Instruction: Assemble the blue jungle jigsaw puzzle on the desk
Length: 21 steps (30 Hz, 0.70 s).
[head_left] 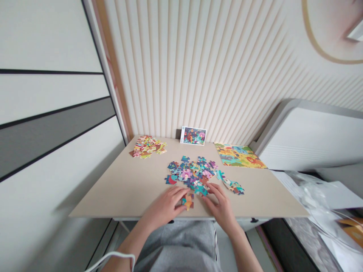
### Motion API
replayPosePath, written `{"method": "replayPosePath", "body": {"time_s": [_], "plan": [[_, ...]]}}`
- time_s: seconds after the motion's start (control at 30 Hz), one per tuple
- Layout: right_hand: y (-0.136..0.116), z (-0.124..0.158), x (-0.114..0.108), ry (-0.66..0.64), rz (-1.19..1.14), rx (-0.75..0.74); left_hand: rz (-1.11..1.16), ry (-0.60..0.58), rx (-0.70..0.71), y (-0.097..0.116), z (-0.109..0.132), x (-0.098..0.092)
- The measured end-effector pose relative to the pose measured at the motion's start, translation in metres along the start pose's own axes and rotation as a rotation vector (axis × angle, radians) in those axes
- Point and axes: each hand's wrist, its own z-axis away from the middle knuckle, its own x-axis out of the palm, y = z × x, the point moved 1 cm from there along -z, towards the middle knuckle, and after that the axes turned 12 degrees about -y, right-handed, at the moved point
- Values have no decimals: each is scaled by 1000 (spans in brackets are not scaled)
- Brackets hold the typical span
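My left hand (164, 206) lies flat on the beige tabletop (121, 196), its fingertips reaching a small orange and teal jigsaw piece (187, 201). My right hand (219, 206) rests with spread fingers beside a teal piece (200, 190) at the front of a heap of blue-toned jigsaw pieces (190, 173). Neither hand clearly grips anything. A short chain of joined pieces (231, 185) lies to the right of the heap. Warm-coloured pieces (147, 147) sit in a loose pile at the back left. A finished colourful puzzle section (239, 155) lies at the back right.
A picture card (193, 135) leans against the ribbed wall panelling (193, 68) at the table's back edge. A white appliance (300, 139) stands to the right, above papers and clear plastic (314, 192). A white cable (113, 260) crosses my left forearm.
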Motion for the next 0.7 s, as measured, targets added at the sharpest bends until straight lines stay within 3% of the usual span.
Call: {"method": "replayPosePath", "body": {"time_s": [0.17,0.37,0.53,0.7], "plan": [[-6,0,3,-48,-16,-1,27,19,-29,-4,1,3],[-15,-3,2,-243,127,-53,26,33,-23,-3,2,1],[-14,-12,-7,-150,271,-22,-18,3,61,2,-1,-3],[-12,-22,-4,-229,362,-110,-17,1,56,5,-2,-5]]}}
